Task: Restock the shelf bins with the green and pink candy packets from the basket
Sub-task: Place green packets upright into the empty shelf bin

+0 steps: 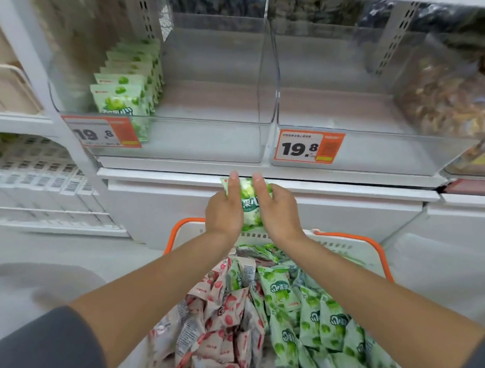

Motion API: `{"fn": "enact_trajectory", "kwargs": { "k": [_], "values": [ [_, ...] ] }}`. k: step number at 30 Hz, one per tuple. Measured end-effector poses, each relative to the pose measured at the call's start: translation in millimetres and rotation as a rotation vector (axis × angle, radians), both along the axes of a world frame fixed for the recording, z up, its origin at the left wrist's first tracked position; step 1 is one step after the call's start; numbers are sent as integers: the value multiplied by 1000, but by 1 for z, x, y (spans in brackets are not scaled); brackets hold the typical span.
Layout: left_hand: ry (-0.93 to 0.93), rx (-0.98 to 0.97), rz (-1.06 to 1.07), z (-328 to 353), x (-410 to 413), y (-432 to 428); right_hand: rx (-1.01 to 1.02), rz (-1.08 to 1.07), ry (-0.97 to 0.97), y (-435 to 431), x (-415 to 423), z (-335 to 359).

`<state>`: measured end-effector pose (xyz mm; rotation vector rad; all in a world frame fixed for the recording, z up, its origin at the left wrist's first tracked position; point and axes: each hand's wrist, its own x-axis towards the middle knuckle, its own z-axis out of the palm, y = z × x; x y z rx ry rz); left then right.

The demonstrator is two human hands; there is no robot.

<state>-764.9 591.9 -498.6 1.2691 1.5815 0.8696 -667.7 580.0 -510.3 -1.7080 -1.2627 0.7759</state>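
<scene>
Holding one green packet (249, 204) between them, the person's two hands are raised above the far end of the basket (360, 244), just in front of the white shelf edge (341, 184). The left hand (223, 213) grips the packet's left side and the right hand (279, 210) its right side. Each thumb lies straight up along the near face, and the other fingers wrap behind the packet (hidden from this view). The packet stands roughly upright, and its top corner reaches the shelf edge below the gap between the two clear bins.

The basket is white with orange handles and sits beneath the forearms. It holds a heap of pink packets (220, 316) on its left and a heap of loose green packets (317, 320) on its right.

On the shelf, the left bin (206, 145) has a row of green packets (128, 81) standing upright along its left wall, behind an orange price tag (102, 133) reading 19.8. The right bin (382, 149) carries a matching tag (308, 146). Further right, a bin of brown snacks (452, 99) is blurred. Grey sleeves (44, 366) cover both upper arms.
</scene>
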Motion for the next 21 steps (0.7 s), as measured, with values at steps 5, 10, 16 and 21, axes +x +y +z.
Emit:
{"fn": "enact_trajectory", "kwargs": {
  "k": [5,10,16,21],
  "values": [
    [148,225,83,10,-11,3,128,-109,168,4,-18,7],
    [94,316,90,33,-33,19,93,159,132,17,-23,41],
    [62,507,43,120,-96,69,175,406,150,74,-52,126],
    [368,610,78,156,-173,131,62,399,8,148,-109,151]
  ]
}}
